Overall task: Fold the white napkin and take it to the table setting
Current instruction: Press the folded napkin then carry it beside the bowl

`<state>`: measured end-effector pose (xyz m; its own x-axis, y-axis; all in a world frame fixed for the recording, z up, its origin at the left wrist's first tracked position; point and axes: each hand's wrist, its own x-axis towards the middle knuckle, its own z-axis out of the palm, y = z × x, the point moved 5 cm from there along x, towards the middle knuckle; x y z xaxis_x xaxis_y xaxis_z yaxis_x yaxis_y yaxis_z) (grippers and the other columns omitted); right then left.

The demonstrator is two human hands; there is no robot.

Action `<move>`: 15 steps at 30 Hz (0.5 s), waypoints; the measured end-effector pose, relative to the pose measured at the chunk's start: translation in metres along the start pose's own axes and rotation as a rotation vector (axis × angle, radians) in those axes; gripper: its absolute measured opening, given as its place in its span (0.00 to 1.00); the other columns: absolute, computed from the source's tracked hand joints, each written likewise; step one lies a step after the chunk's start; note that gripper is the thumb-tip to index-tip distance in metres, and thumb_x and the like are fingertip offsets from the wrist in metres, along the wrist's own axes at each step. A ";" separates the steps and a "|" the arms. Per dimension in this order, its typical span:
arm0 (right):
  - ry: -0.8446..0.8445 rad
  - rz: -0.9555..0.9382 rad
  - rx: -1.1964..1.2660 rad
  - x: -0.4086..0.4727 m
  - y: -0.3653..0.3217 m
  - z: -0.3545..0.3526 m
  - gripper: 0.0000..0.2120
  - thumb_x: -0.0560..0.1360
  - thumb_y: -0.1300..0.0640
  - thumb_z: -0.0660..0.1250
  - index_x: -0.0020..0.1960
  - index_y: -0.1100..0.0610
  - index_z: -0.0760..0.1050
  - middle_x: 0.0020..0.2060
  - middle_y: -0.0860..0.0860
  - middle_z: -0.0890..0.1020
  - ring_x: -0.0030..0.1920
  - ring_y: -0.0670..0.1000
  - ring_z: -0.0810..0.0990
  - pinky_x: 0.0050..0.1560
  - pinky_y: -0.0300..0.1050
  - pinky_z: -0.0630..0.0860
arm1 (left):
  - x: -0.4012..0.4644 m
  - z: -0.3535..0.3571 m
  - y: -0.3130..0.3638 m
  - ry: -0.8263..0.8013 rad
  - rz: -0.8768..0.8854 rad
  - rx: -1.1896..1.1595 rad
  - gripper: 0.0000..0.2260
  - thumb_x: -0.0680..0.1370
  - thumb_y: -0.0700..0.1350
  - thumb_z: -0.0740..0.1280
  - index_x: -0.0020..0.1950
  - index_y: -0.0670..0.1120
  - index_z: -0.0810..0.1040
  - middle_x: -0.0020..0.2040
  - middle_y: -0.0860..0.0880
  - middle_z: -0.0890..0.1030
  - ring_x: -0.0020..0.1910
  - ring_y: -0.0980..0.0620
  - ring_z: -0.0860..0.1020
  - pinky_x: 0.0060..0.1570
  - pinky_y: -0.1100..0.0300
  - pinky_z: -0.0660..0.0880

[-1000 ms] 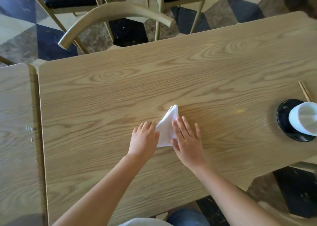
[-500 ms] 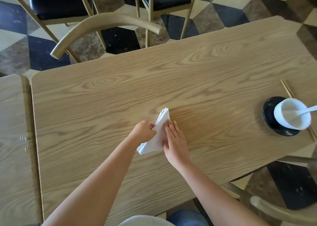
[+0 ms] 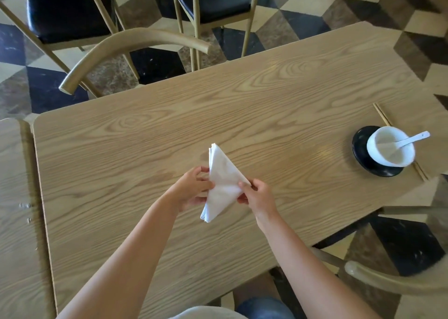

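Above the middle of the pale wood-grain surface (image 3: 266, 105), the white napkin (image 3: 221, 180) is held up between both hands; it is soft cloth folded into a layered triangle, one point aimed away from the person, another hanging toward them, its stacked edges showing at both tips; the left hand (image 3: 191, 189) has a grip pinching the napkin's left edge, thumb on top and fingers curled under; the right hand (image 3: 259, 194) pinches the right corner, its fingers bent round the cloth; off to the right, well apart from the napkin, a glossy black saucer (image 3: 363, 160) carries a round white bowl (image 3: 390, 150) with a white spoon (image 3: 412, 138) leaning in it; a pair of slim wooden chopsticks (image 3: 381, 115) runs just beside the saucer, near the surface's right edge; broad bare wood lies between the hands and that setting; a curved wooden chair back (image 3: 135, 45) stands beyond the far edge, over a checkered tile floor (image 3: 303, 8).
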<state>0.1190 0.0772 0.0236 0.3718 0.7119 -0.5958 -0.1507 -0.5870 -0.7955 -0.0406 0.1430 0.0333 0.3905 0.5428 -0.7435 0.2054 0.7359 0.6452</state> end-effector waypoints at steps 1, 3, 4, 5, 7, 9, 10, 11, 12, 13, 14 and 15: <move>-0.017 0.028 0.037 -0.001 0.001 -0.002 0.03 0.75 0.63 0.65 0.44 0.61 0.77 0.33 0.53 0.78 0.28 0.45 0.77 0.29 0.37 0.74 | 0.000 0.001 -0.002 -0.007 0.003 -0.004 0.13 0.76 0.31 0.63 0.56 0.46 0.72 0.49 0.43 0.76 0.38 0.53 0.80 0.43 0.53 0.79; -0.024 0.080 0.079 -0.004 0.005 -0.008 0.03 0.75 0.63 0.66 0.43 0.60 0.76 0.34 0.53 0.79 0.29 0.47 0.78 0.33 0.40 0.76 | -0.001 0.005 -0.007 -0.013 0.004 -0.003 0.12 0.76 0.32 0.63 0.55 0.47 0.72 0.46 0.44 0.76 0.35 0.54 0.80 0.39 0.56 0.79; -0.014 0.094 0.090 -0.006 0.007 -0.011 0.03 0.74 0.64 0.66 0.42 0.59 0.76 0.34 0.53 0.79 0.30 0.48 0.78 0.34 0.41 0.76 | -0.002 0.008 -0.009 -0.011 0.004 -0.001 0.12 0.76 0.32 0.63 0.54 0.47 0.72 0.45 0.45 0.76 0.36 0.53 0.79 0.39 0.56 0.79; 0.000 0.096 0.095 -0.009 0.008 -0.014 0.04 0.74 0.65 0.66 0.41 0.59 0.76 0.34 0.53 0.79 0.31 0.48 0.78 0.34 0.41 0.77 | -0.003 0.011 -0.011 -0.009 0.000 0.000 0.12 0.76 0.32 0.63 0.53 0.47 0.72 0.44 0.45 0.76 0.37 0.52 0.79 0.38 0.56 0.79; 0.027 0.087 0.102 -0.017 0.009 -0.021 0.04 0.74 0.66 0.66 0.41 0.59 0.75 0.33 0.53 0.79 0.31 0.48 0.78 0.31 0.38 0.77 | -0.005 0.019 -0.016 -0.010 -0.010 0.000 0.12 0.76 0.32 0.63 0.54 0.46 0.72 0.44 0.46 0.76 0.39 0.52 0.79 0.38 0.56 0.78; 0.053 0.083 0.105 -0.026 0.012 -0.029 0.04 0.73 0.66 0.66 0.41 0.59 0.75 0.34 0.53 0.79 0.32 0.48 0.78 0.32 0.37 0.78 | -0.008 0.029 -0.019 -0.024 -0.011 0.009 0.12 0.76 0.32 0.63 0.56 0.45 0.71 0.44 0.46 0.77 0.38 0.52 0.79 0.35 0.57 0.78; 0.066 0.083 0.110 -0.030 0.014 -0.034 0.04 0.73 0.65 0.66 0.41 0.59 0.75 0.34 0.53 0.79 0.32 0.48 0.79 0.32 0.38 0.78 | -0.011 0.034 -0.020 -0.037 -0.007 0.018 0.12 0.76 0.32 0.63 0.57 0.44 0.71 0.44 0.46 0.77 0.38 0.52 0.79 0.34 0.58 0.78; 0.076 0.084 0.110 -0.034 0.016 -0.040 0.03 0.73 0.65 0.66 0.42 0.59 0.75 0.34 0.53 0.79 0.32 0.48 0.79 0.32 0.38 0.78 | -0.013 0.040 -0.021 -0.048 -0.003 0.027 0.12 0.77 0.32 0.63 0.57 0.44 0.71 0.45 0.45 0.77 0.39 0.51 0.79 0.34 0.58 0.79; 0.084 0.081 0.120 -0.039 0.017 -0.046 0.01 0.73 0.65 0.66 0.43 0.61 0.75 0.35 0.53 0.79 0.32 0.48 0.79 0.32 0.38 0.78 | -0.015 0.046 -0.021 -0.059 0.001 0.029 0.12 0.77 0.32 0.63 0.57 0.44 0.71 0.46 0.45 0.78 0.40 0.51 0.79 0.35 0.57 0.79; 0.091 0.076 0.128 -0.044 0.017 -0.053 0.02 0.73 0.65 0.66 0.45 0.62 0.76 0.35 0.53 0.80 0.32 0.49 0.79 0.32 0.37 0.77 | -0.017 0.052 -0.022 -0.067 0.006 0.031 0.12 0.76 0.32 0.63 0.58 0.44 0.72 0.46 0.44 0.78 0.41 0.50 0.79 0.35 0.57 0.79; 0.094 0.074 0.145 -0.049 0.018 -0.060 0.04 0.72 0.66 0.66 0.47 0.64 0.76 0.36 0.54 0.79 0.33 0.49 0.79 0.32 0.37 0.78 | -0.020 0.059 -0.023 -0.074 0.011 0.036 0.12 0.76 0.32 0.63 0.58 0.44 0.72 0.46 0.45 0.78 0.40 0.51 0.79 0.35 0.57 0.79; 0.095 0.074 0.157 -0.054 0.018 -0.067 0.04 0.72 0.66 0.66 0.47 0.64 0.76 0.36 0.55 0.79 0.33 0.50 0.79 0.32 0.37 0.78 | -0.022 0.067 -0.024 -0.077 0.018 0.048 0.13 0.76 0.32 0.63 0.58 0.43 0.72 0.46 0.45 0.78 0.39 0.51 0.79 0.36 0.57 0.79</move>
<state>0.1577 0.0025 0.0488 0.4382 0.6248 -0.6462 -0.3193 -0.5638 -0.7617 0.0057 0.0864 0.0459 0.4616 0.5216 -0.7175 0.2403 0.7051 0.6672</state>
